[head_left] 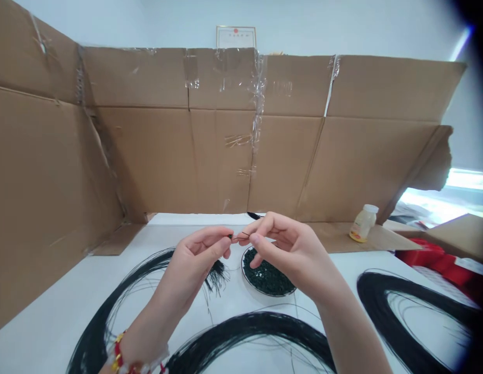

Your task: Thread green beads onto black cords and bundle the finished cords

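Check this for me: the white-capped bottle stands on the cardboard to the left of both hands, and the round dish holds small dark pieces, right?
The side is wrong: the head view shows the white-capped bottle on the cardboard to the right of both the left hand and the right hand. The round dish does hold small dark pieces.

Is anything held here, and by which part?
The left hand pinches a small dark piece and the right hand a thin wire, both between thumb and fingers. They are too small to tell which part is gripped.
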`<move>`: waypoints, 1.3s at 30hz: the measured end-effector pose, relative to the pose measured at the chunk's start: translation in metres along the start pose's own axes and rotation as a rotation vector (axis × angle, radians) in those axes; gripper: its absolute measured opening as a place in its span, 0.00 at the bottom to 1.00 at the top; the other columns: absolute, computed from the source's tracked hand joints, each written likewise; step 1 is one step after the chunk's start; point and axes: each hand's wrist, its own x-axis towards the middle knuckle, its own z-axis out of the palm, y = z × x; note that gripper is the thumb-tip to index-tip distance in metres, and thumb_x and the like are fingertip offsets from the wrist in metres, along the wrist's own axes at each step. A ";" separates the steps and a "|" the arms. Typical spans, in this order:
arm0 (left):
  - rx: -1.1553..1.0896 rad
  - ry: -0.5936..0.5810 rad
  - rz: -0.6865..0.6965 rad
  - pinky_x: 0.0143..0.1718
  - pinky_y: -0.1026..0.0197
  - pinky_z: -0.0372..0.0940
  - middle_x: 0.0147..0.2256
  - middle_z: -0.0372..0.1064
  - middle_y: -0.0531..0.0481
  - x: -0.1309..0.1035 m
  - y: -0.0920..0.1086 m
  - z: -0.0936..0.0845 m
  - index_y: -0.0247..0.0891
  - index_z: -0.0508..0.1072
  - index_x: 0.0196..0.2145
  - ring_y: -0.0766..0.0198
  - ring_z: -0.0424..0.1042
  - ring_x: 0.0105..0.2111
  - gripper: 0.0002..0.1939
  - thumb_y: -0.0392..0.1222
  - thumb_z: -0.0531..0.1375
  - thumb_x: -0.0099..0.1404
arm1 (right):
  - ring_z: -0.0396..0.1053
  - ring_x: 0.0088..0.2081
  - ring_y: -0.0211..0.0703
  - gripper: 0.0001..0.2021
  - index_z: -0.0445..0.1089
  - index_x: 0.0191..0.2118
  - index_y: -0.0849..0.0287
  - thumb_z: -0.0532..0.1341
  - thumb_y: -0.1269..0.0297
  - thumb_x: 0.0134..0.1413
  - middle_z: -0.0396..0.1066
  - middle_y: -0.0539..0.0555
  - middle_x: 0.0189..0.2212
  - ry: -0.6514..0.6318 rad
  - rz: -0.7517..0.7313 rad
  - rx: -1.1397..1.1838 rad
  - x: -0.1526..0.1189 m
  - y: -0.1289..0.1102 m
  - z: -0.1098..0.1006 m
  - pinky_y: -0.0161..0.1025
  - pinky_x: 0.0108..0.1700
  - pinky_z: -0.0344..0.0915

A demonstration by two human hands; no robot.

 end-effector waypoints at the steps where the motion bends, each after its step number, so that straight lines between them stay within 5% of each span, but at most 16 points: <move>1: 0.013 -0.002 0.018 0.36 0.67 0.67 0.28 0.78 0.52 -0.001 0.001 0.000 0.43 0.86 0.33 0.68 0.70 0.30 0.14 0.51 0.77 0.50 | 0.76 0.43 0.43 0.11 0.68 0.29 0.58 0.66 0.63 0.62 0.77 0.55 0.39 0.019 -0.019 0.006 -0.001 0.000 0.002 0.32 0.33 0.76; 9: 0.017 -0.020 0.135 0.36 0.68 0.72 0.32 0.83 0.53 -0.010 0.002 0.001 0.48 0.86 0.32 0.66 0.78 0.33 0.04 0.45 0.75 0.56 | 0.77 0.37 0.42 0.10 0.69 0.29 0.58 0.66 0.64 0.61 0.78 0.56 0.40 0.091 -0.076 -0.112 -0.010 -0.007 0.012 0.38 0.36 0.76; 39: -0.018 -0.054 0.261 0.34 0.76 0.72 0.30 0.82 0.57 -0.018 0.008 0.004 0.49 0.85 0.30 0.71 0.79 0.31 0.07 0.35 0.72 0.60 | 0.75 0.38 0.39 0.10 0.67 0.29 0.57 0.65 0.68 0.62 0.77 0.52 0.40 0.070 -0.121 -0.137 -0.015 -0.008 0.015 0.36 0.38 0.77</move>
